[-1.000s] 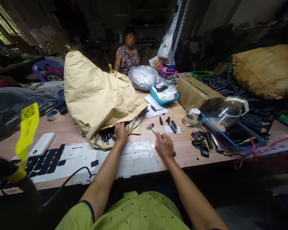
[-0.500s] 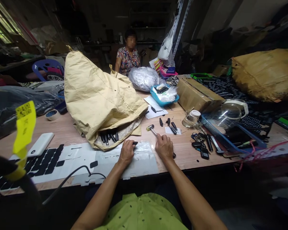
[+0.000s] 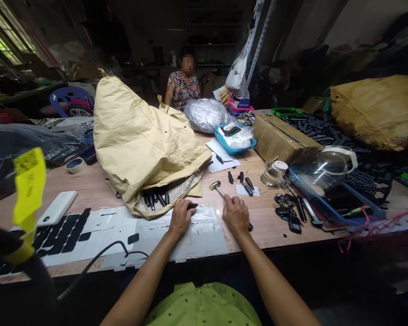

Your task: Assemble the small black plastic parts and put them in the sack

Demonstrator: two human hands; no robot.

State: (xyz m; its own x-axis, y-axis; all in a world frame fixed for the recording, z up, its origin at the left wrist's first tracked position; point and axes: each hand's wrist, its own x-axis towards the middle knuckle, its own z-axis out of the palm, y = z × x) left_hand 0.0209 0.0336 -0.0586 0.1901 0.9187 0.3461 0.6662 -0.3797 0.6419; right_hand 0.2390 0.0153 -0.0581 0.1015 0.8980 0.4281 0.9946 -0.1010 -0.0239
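My left hand (image 3: 181, 218) is closed on a small black cylindrical part (image 3: 192, 206), whose tip pokes out past the fingers over a clear plastic sheet (image 3: 204, 240). To the right, my right hand (image 3: 236, 216) wraps round the handle of a small hammer (image 3: 220, 190). The hammer's brassy head points away from me, and its dark handle end shows beyond the palm. Behind my left hand, a beige sack (image 3: 149, 136) lies with its mouth towards me, with several black cylindrical parts (image 3: 156, 198) inside. More black parts (image 3: 248, 183) lie beyond my right hand, some on a white paper.
A glass jar (image 3: 274, 173), keys (image 3: 287, 213) and a blue tray (image 3: 336, 199) with a clear jug stand to the right. Behind are a cardboard box (image 3: 285, 138) and a turquoise basket (image 3: 236, 145). A white power bank (image 3: 57, 208) lies left. Across the table sits a person (image 3: 183, 88).
The view has shifted slightly, so the whole table sits a little lower and further right. Both hands keep their grips on the black part and the hammer.
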